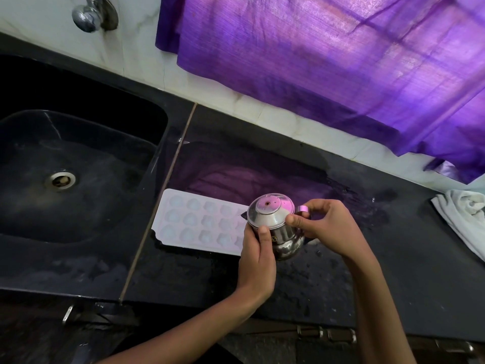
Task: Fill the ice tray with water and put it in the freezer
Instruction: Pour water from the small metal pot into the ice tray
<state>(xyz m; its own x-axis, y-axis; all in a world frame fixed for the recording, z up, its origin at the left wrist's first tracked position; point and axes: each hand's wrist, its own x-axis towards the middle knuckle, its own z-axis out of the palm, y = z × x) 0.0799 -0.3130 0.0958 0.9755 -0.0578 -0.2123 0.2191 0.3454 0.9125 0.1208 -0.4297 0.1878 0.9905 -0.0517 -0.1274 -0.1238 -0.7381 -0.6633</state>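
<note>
A white ice tray (199, 222) with several round cells lies flat on the black counter (183, 274), just right of the sink. Its right end is hidden behind a small steel jug (273, 227) with a domed lid. My left hand (258, 261) wraps around the jug's body from the near side, thumb on its front. My right hand (328, 227) holds the jug at its handle side, thumb pressed on the lid's edge. The jug sits low over the tray's right end; whether it rests on the counter I cannot tell.
A black sink (86, 143) with a metal drain (59, 180) fills the left. A chrome tap (90, 14) sticks out of the white wall above it. A purple curtain (328, 53) hangs at the back. A white cloth (464, 216) lies at the right edge. The counter is wet.
</note>
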